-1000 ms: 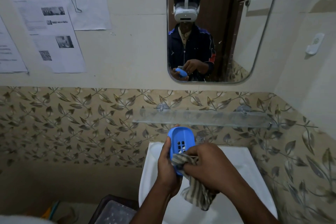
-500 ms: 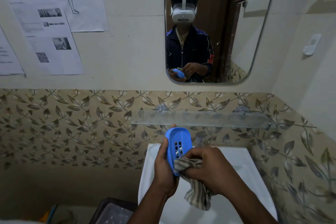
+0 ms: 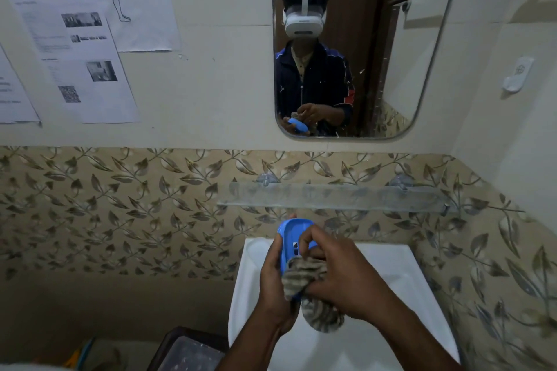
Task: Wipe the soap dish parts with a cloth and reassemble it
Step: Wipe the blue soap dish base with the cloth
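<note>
Over the sink (image 3: 401, 262), nearest: right hand (image 3: 346, 277) curled round bunched cloth (image 3: 304, 278), pressing it into the dish's hollow, likely to scrub there. Just left: left hand (image 3: 272, 283) gripping the blue dish (image 3: 289, 233) by its edge, tilted upright, probably exposing the slotted floor. Beyond: glass shelf (image 3: 331, 196), then mirror (image 3: 376, 39).

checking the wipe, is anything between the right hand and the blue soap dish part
Only the striped cloth, bunched under the right hand against the blue soap dish part. The left hand grips the part's left edge.
</note>
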A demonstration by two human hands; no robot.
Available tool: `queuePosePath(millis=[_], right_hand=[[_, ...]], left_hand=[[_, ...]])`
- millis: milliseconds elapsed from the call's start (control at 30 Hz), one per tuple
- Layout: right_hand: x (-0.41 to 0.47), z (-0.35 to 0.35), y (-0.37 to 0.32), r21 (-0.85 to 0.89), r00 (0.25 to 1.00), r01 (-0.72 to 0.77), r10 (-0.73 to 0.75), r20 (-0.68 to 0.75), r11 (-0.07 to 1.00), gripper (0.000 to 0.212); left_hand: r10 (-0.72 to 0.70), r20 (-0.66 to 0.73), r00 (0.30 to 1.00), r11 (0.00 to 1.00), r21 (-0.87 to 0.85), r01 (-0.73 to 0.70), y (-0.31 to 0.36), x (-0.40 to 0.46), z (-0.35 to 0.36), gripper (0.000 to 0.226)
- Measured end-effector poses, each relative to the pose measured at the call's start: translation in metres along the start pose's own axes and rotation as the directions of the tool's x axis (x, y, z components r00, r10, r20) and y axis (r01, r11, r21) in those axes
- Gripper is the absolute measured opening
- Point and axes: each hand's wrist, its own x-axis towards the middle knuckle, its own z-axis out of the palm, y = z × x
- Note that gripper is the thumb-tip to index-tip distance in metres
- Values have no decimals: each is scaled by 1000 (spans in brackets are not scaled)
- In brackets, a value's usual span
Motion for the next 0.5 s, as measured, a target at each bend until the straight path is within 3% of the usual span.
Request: queuePosePath(millis=[167,333,400,500], right_hand=[[15,-1,-2,22,983,-7,11,-181,1000,42],[0,1,7,34,993,-27,23,116,999,41],[6,1,8,23,999,4,-3,-41,1000,40],[13,1,7,53,888,10,15,-459,999,42]], left_hand=[[37,-35,999,999,-25,-38,-4,2,3,55],[-29,-61,998,1000,-6,29,2,1,-3,64],[-27,-64,998,999,-24,26,1,-2,6,59],[-35,-47,998,996,-85,31,-4,3,20,50]])
